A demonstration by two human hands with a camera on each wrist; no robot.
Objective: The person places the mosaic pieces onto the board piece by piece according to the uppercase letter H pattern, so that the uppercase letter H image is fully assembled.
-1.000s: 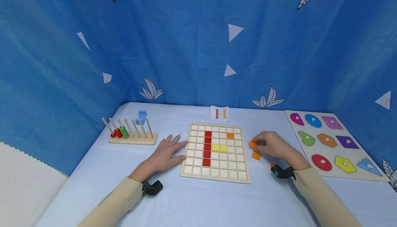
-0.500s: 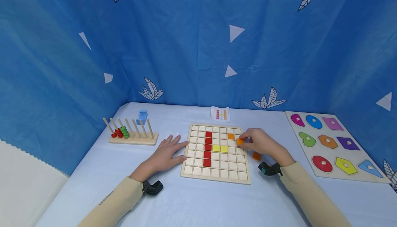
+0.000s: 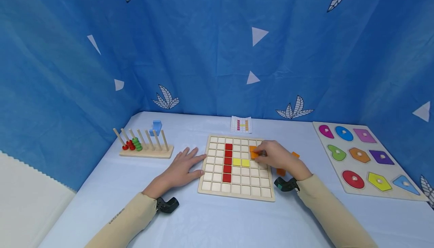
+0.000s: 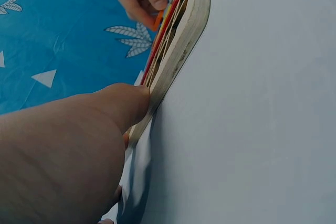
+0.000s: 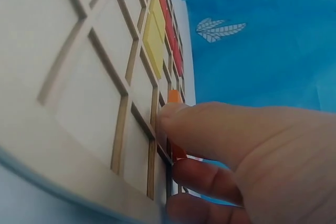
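A wooden grid board (image 3: 217, 188) lies mid-table, with a column of red tiles (image 3: 228, 160) and two yellow tiles (image 3: 241, 162) set in its cells. My right hand (image 3: 277, 155) pinches an orange tile (image 3: 254, 155) between thumb and fingers, just below another orange tile (image 3: 252, 149) on the board. In the right wrist view the pinched tile (image 5: 174, 96) stands tilted at the grid's cells. My left hand (image 3: 181, 168) lies spread on the table, its fingertips at the board's left edge. Loose orange tiles (image 3: 280, 172) lie right of the board, partly hidden by my right hand.
Behind the board lies a small pattern card (image 3: 241, 124). At left stand a wooden peg rack (image 3: 145, 153) with red and green beads and a blue block-like object (image 3: 156, 127). A shape puzzle board (image 3: 364, 165) lies at right. A blue curtain (image 3: 203, 52) hangs behind the table.
My right hand has picked up an orange tile from the table right of the board and carried it left over the grid, below the placed orange tile. My left hand has stayed put.
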